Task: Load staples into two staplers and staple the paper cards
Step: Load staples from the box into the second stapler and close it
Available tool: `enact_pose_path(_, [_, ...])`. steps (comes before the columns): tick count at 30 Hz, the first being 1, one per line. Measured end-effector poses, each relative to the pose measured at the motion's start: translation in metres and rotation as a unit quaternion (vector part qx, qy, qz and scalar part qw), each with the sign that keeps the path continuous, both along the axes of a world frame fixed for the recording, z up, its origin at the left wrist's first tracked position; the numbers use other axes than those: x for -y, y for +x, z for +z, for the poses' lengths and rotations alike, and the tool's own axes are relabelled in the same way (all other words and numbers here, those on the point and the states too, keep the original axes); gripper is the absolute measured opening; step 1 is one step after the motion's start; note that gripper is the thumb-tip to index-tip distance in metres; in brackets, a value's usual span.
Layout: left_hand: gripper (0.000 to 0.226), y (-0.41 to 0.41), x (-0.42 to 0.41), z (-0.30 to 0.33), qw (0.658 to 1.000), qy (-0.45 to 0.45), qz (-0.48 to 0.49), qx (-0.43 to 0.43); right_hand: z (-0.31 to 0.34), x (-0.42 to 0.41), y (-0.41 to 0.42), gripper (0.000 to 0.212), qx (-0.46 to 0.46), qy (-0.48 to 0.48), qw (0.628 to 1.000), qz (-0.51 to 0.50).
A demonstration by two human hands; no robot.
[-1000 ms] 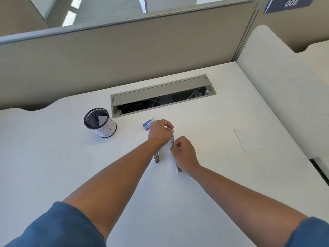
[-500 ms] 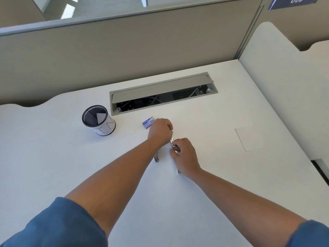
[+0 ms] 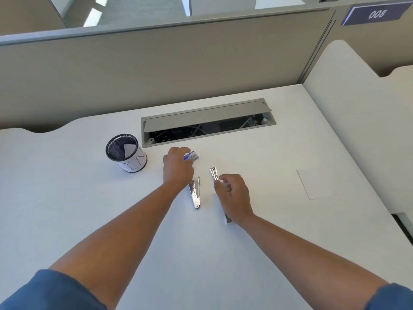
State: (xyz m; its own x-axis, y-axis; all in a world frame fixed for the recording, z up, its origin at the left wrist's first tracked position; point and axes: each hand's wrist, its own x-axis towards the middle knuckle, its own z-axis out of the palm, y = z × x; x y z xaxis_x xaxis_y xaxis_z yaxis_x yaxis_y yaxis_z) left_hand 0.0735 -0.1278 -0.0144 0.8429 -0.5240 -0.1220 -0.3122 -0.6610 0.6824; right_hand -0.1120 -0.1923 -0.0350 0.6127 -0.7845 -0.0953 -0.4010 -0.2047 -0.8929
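- White desk (image 3: 223, 265) inside an office cubicle, backed by a beige partition (image 3: 156, 70), fills the head view.
- Two chrome staplers lie near the middle of it: the left stapler (image 3: 194, 194) lies hinged open in a narrow V, just beside the left wrist and touched by neither hand.
- Right stapler (image 3: 215, 174) lies stretched out toward the person, its far end bare and its near part hidden under the right hand (image 3: 233, 198), whose fingers curl round its middle.
- Small blue-and-white staple box (image 3: 191, 156) sits beyond the staplers; the left hand (image 3: 177, 167) reaches over it, fingers bent onto the box, though whether they grip it or only touch it cannot be told from this angle.
- One white paper card (image 3: 314, 183) lies flat well to the right, apart from both hands.
- Black mesh pen cup (image 3: 125, 152) with a white label stands to the left of the box, a folded slip of paper inside.
- Open grey cable tray (image 3: 207, 121) is sunk into the desk behind the box, wires showing within.
- Blue sleeves (image 3: 51, 291) cover both upper arms at the lower edge.
- Sign reading 008, mirrored, hangs on the wall at upper right (image 3: 377, 13).
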Motion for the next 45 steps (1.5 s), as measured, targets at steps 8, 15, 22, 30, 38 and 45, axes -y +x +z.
enact_pose_path(8, [0.055,0.022,-0.006,-0.013,0.998,0.017,-0.034,-0.045,0.013,0.056,0.063,0.026,-0.055,0.095,0.992,0.054])
enact_pose_path(15, [0.036,0.042,-0.002,-0.022,0.998,-0.006,-0.053,-0.025,0.007,0.071,0.112,0.044,-0.120,0.029,0.976,0.179])
enact_pose_path(22, [0.029,0.057,-0.003,-0.030,0.996,-0.024,-0.078,-0.036,-0.002,0.076,0.131,0.035,-0.122,-0.062,0.969,0.207])
enact_pose_path(30, [0.033,0.052,-0.012,-0.034,0.994,-0.060,-0.093,-0.010,-0.004,0.085,0.122,0.031,-0.105,-0.062,0.969,0.216])
enact_pose_path(38, [0.035,0.054,-0.012,-0.036,0.993,-0.066,-0.096,-0.011,-0.005,0.084,0.120,0.021,-0.077,-0.048,0.982,0.166])
enact_pose_path(45, [0.034,0.053,-0.013,-0.036,0.993,-0.075,-0.093,-0.014,-0.005,0.079,0.125,0.007,-0.087,-0.054,0.985,0.138])
